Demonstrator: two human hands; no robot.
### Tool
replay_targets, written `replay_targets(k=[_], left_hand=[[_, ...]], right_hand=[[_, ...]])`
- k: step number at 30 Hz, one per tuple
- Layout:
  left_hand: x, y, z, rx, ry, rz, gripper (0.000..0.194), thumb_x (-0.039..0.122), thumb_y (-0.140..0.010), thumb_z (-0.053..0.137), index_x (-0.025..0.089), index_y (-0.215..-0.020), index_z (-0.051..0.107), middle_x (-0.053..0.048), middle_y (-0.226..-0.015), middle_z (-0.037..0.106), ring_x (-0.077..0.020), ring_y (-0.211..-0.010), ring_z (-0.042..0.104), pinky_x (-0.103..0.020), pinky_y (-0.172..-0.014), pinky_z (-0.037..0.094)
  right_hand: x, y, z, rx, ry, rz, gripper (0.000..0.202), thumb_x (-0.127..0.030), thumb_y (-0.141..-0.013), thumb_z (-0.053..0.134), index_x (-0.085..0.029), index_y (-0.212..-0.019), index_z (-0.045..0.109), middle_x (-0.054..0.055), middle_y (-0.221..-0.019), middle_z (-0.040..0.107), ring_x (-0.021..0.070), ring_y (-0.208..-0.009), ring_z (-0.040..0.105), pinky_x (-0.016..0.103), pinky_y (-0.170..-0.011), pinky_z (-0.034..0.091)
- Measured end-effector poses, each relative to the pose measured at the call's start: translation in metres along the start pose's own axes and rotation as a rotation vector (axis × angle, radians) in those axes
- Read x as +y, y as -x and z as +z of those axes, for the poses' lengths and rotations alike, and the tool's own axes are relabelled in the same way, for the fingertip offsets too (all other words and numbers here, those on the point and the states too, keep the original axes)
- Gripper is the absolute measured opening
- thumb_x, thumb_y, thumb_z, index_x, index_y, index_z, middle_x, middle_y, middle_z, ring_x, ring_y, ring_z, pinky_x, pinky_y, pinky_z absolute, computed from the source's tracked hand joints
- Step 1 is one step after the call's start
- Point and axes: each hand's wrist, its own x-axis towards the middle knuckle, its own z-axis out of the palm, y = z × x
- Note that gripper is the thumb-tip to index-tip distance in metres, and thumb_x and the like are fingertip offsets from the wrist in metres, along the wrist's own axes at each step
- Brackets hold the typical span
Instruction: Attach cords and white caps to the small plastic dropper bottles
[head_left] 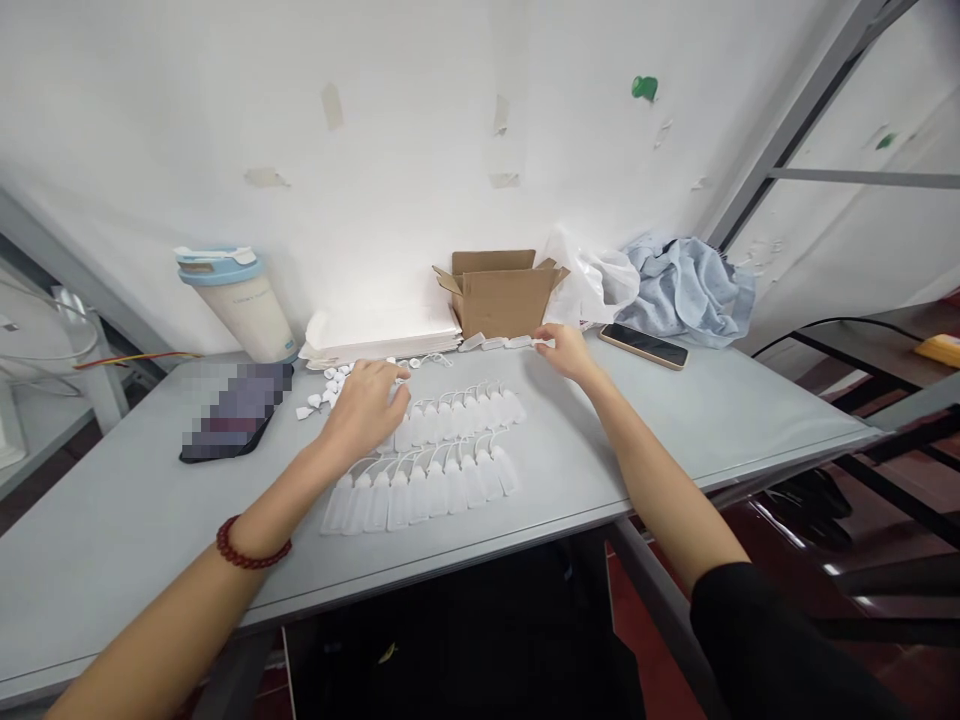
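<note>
My left hand, a dark red bead bracelet on its wrist, hovers with thumb and fingers apart. Just beside it lies a cluster of small white caps, partly hidden by the hand. My right hand pinches the end piece of a short line of flat white pieces in front of the cardboard box. In the middle of the table, two rows of flat translucent tags with white cord loops lie side by side; my left hand covers the left end of the far row.
An open cardboard box stands against the wall, with a stack of white sheets to its left. A tumbler and a pixelated phone-like item are at left. A phone, plastic bag and blue cloth lie right.
</note>
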Motion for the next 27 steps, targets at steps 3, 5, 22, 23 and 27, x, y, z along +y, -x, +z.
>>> replay_targets(k=[3, 5, 22, 23, 27], left_hand=[[-0.016, -0.011, 0.005, -0.024, -0.050, -0.003, 0.036, 0.022, -0.083, 0.038, 0.011, -0.099, 0.068, -0.014, -0.107, 0.070, -0.0322, -0.105, 0.056, -0.046, -0.092, 0.045], [-0.024, -0.020, 0.010, -0.050, -0.072, 0.022, 0.039, 0.020, -0.082, 0.035, 0.011, -0.100, 0.068, -0.014, -0.108, 0.070, -0.0318, -0.107, 0.056, -0.046, -0.096, 0.043], [-0.026, -0.081, 0.039, -0.305, -0.068, 0.170, 0.049, 0.009, -0.061, 0.044, 0.014, -0.099, 0.075, -0.008, -0.107, 0.073, -0.0291, -0.102, 0.058, -0.037, -0.091, 0.044], [-0.025, -0.079, 0.039, -0.301, -0.056, 0.160, 0.048, 0.010, -0.062, 0.044, 0.015, -0.099, 0.075, -0.008, -0.106, 0.074, -0.0295, -0.102, 0.058, -0.038, -0.091, 0.044], [-0.022, -0.072, 0.032, -0.270, 0.011, 0.113, 0.044, 0.016, -0.067, 0.041, 0.016, -0.097, 0.075, -0.009, -0.106, 0.074, -0.0286, -0.104, 0.060, -0.035, -0.092, 0.045]], right_hand=[[0.011, -0.003, 0.008, 0.014, 0.077, -0.016, 0.040, -0.004, -0.078, 0.051, -0.007, -0.116, 0.062, 0.019, -0.125, 0.062, 0.0316, -0.119, 0.054, 0.044, -0.100, 0.041], [0.016, -0.004, 0.012, 0.007, 0.118, -0.028, 0.045, -0.002, -0.077, 0.050, -0.007, -0.120, 0.060, 0.019, -0.129, 0.059, 0.0319, -0.122, 0.052, 0.043, -0.101, 0.040], [0.032, -0.008, 0.026, -0.045, 0.223, -0.061, 0.052, 0.006, -0.073, 0.044, -0.008, -0.122, 0.058, 0.018, -0.132, 0.057, 0.0259, -0.124, 0.051, 0.038, -0.107, 0.035], [0.032, -0.008, 0.026, -0.044, 0.227, -0.052, 0.055, 0.007, -0.072, 0.043, -0.007, -0.123, 0.057, 0.018, -0.132, 0.057, 0.0259, -0.124, 0.051, 0.038, -0.107, 0.035], [0.032, -0.007, 0.024, -0.042, 0.232, -0.012, 0.059, 0.009, -0.070, 0.041, -0.006, -0.126, 0.054, 0.020, -0.128, 0.058, 0.0272, -0.119, 0.054, 0.037, -0.101, 0.042]])
